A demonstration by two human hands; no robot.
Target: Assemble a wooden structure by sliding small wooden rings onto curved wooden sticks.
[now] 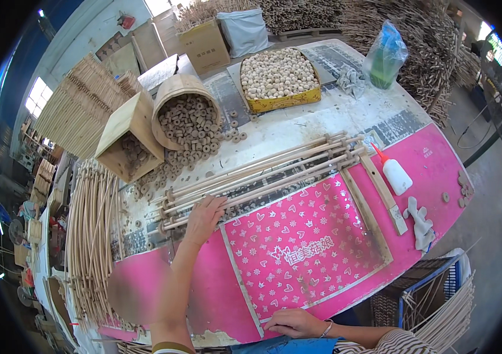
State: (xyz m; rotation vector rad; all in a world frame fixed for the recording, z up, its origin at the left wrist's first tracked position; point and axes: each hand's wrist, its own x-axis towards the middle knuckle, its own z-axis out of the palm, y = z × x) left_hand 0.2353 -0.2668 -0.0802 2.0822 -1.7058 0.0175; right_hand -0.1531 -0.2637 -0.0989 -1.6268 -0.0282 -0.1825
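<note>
Pale, slender wooden rods (pixel 274 159) lay ringed near both ends; fitting appeared well advanced, though completion could not be confirmed.
The left hand (pixel 206 218), fingers extended, rested across their left portion; the row extended rightward from it. Loose brown wooden rings (pixel 189 125) remained unfitted beyond it. The right hand (pixel 297 323) lay well apart, curled, its grip unclear.

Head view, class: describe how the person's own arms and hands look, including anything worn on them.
The left hand and right hand are both ungloved. A thin, pale bracelet circles the right wrist, and a striped sleeve in brown and cream covers part of that arm. On the left arm, only a dark sleeve edge shows.
</note>
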